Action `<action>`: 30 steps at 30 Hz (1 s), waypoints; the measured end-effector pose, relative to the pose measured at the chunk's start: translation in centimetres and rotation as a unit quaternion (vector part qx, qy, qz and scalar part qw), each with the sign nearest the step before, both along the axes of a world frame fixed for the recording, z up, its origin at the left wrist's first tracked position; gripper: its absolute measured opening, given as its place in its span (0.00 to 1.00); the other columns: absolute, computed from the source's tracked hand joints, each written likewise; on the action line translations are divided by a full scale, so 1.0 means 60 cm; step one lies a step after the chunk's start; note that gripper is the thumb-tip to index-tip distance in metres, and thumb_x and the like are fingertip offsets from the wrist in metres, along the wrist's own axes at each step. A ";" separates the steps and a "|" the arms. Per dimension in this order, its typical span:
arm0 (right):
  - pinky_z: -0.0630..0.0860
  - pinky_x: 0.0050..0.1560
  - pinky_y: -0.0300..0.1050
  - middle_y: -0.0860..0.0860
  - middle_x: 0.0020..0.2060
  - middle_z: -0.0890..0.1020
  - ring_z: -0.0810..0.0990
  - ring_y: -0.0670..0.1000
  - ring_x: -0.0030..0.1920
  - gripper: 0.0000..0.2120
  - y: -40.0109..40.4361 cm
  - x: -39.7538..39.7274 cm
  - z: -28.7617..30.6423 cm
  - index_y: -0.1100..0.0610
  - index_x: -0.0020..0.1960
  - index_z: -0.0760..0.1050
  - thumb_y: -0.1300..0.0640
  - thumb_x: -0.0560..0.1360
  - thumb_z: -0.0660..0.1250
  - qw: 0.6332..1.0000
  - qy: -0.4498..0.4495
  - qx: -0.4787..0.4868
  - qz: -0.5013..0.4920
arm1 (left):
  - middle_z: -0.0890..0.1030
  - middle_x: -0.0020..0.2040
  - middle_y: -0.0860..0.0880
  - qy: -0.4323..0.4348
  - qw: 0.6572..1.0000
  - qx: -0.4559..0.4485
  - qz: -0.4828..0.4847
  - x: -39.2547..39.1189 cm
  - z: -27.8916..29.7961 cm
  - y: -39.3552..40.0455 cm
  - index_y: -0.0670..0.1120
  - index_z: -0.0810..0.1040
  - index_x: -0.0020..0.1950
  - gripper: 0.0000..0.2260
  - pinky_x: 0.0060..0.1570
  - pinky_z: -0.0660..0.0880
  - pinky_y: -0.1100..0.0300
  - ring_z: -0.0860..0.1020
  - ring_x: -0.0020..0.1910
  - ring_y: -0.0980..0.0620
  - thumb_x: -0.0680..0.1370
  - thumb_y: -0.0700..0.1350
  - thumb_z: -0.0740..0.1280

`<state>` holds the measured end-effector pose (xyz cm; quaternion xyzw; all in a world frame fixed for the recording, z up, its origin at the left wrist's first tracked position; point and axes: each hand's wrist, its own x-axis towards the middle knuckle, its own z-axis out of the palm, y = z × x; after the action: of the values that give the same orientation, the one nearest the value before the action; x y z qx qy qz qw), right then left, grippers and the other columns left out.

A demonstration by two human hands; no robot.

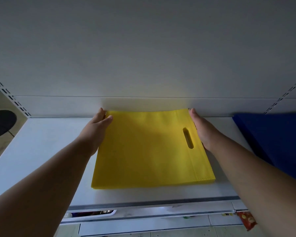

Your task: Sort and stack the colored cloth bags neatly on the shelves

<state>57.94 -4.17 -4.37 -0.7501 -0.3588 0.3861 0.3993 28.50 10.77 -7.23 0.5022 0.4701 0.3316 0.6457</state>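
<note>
A stack of yellow cloth bags (143,151) lies flat on the white shelf (46,142), its far edge against the back wall. The top bag has an oval handle slot near its right edge. A blue stack (273,134) lies to the right, apart from it.
</note>
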 end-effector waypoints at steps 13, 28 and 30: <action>0.57 0.75 0.45 0.52 0.77 0.62 0.58 0.50 0.77 0.23 0.068 -0.152 -0.003 0.59 0.76 0.62 0.59 0.81 0.56 0.887 -0.406 0.061 0.213 | 0.68 0.74 0.52 0.431 0.764 0.454 -0.154 0.038 0.037 -0.030 0.49 0.72 0.71 0.19 0.66 0.70 0.50 0.67 0.71 0.48 0.80 0.42 0.58; 0.40 0.77 0.50 0.45 0.79 0.42 0.40 0.47 0.78 0.30 0.111 -0.175 -0.043 0.50 0.80 0.43 0.40 0.83 0.45 0.801 -0.496 -0.080 0.326 | 0.57 0.79 0.51 0.498 0.740 0.404 -0.201 0.038 -0.016 -0.022 0.47 0.59 0.78 0.24 0.74 0.53 0.55 0.51 0.78 0.52 0.82 0.51 0.54; 0.40 0.77 0.49 0.47 0.79 0.42 0.40 0.47 0.78 0.32 0.105 -0.168 -0.043 0.53 0.80 0.42 0.39 0.82 0.45 0.802 -0.502 -0.095 0.309 | 0.56 0.79 0.50 0.500 0.739 0.404 -0.200 0.036 -0.016 -0.023 0.47 0.58 0.79 0.25 0.75 0.52 0.55 0.50 0.79 0.52 0.82 0.51 0.54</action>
<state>47.87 2.14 -6.93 -0.7224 -0.6837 0.0910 -0.0502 30.68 9.41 -8.18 0.8921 0.4359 0.0549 0.1055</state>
